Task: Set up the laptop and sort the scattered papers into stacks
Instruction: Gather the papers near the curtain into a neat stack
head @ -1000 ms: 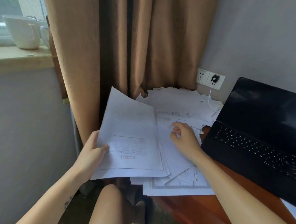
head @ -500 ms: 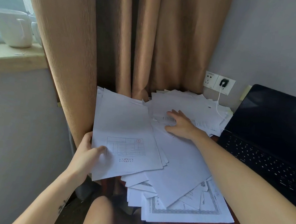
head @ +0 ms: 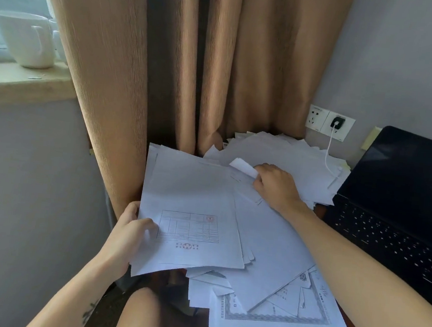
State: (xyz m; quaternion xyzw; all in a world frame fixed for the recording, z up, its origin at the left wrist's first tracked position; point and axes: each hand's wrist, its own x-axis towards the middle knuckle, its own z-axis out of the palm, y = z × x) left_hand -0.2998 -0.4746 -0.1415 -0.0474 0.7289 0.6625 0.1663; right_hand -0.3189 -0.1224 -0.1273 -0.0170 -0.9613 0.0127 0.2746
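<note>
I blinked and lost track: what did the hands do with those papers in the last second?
The right hand reached farther back over the pile and now curls up the edge of a sheet. The left hand still holds its stack; the laptop stays open and dark.

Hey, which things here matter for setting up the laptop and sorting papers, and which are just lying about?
Part of the job:
laptop
scattered papers
held stack, gripped by the left hand
loose sheet, pinched by the right hand

Just lying about:
white mug
curtain
window sill
</note>
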